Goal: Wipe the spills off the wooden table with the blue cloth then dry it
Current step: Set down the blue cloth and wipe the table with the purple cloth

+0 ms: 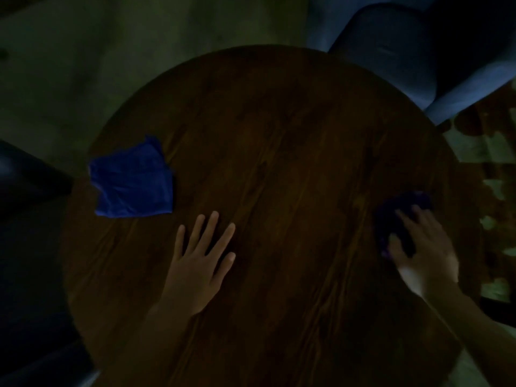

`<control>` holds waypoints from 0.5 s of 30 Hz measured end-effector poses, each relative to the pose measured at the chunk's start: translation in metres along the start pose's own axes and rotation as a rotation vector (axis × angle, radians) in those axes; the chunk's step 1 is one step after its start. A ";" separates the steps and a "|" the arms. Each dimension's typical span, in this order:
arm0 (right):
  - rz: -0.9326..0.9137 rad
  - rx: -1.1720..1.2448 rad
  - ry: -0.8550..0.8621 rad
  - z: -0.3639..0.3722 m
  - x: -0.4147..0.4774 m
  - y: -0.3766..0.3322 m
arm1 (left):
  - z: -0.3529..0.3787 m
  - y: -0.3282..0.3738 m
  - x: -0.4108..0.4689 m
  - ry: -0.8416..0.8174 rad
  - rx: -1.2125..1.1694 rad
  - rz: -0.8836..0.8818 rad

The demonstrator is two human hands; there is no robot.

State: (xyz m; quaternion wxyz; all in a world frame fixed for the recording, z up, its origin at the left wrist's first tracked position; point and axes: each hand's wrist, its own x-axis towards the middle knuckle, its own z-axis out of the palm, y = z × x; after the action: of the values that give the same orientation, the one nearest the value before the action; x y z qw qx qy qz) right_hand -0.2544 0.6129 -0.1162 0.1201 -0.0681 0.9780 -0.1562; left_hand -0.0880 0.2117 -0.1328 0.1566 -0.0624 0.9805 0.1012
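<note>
A round wooden table [279,141] fills most of the dim view from your head camera, its grain running from near left to far right. A blue upholstered seat [418,57] stands past its far right edge, and a patterned rug [497,169] shows on the right. The light is too low to pick out any spill or wet sheen on the wood.

A bright blue cloth [132,181] lies loosely folded on the table's left side, its far corner at the rim. Nothing is touching it.

Your left hand [198,263] rests flat on the wood near the middle, fingers spread, just beside that cloth but clear of it.

Your right hand [421,252] is near the right rim, fingers spread and curled over a darker bunched cloth [402,216], pressing it onto the table. It looks purplish blue; the hand is blurred, so this is likely a wiping stroke.

To do this step well, keep the palm weight over the wad, not just the fingertips. Work in overlapping passes along the grain, from the rim inward, so liquid is not pushed off the edge. Let the flat left hand steady the table. The folded cloth is probably best saved for drying.
</note>
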 end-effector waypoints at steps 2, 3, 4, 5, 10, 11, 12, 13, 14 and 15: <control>0.208 -0.014 0.105 0.011 0.025 -0.037 | 0.005 -0.018 -0.023 -0.009 0.025 0.020; 0.249 -0.020 0.132 0.018 0.030 -0.053 | 0.007 -0.027 -0.034 -0.017 0.032 0.012; 0.272 -0.024 0.143 0.023 0.034 -0.068 | 0.007 -0.038 -0.044 -0.014 0.026 -0.017; 0.274 -0.027 0.134 0.025 0.037 -0.081 | 0.007 -0.049 -0.052 -0.005 0.007 -0.070; 0.013 -0.125 0.033 0.062 0.028 -0.166 | 0.000 -0.117 -0.091 0.049 -0.093 -0.400; -0.045 -0.140 0.025 0.071 0.019 -0.187 | 0.000 -0.126 -0.098 0.047 -0.089 -0.396; -0.101 -0.157 0.012 0.082 0.009 -0.209 | 0.001 -0.134 -0.103 0.043 -0.080 -0.384; -0.154 -0.170 -0.007 0.092 -0.003 -0.231 | 0.002 -0.140 -0.108 0.048 -0.076 -0.387; -0.207 -0.178 -0.021 0.102 -0.016 -0.253 | 0.002 -0.145 -0.112 0.064 -0.084 -0.418; -0.251 -0.176 -0.037 0.111 -0.030 -0.273 | 0.002 -0.148 -0.114 0.076 -0.101 -0.464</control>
State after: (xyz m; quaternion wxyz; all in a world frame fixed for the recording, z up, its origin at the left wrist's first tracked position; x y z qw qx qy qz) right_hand -0.1713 0.3288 -0.1247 0.1110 -0.2030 0.9693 -0.0826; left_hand 0.0428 0.0787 -0.1245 0.1354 -0.2974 0.9388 0.1093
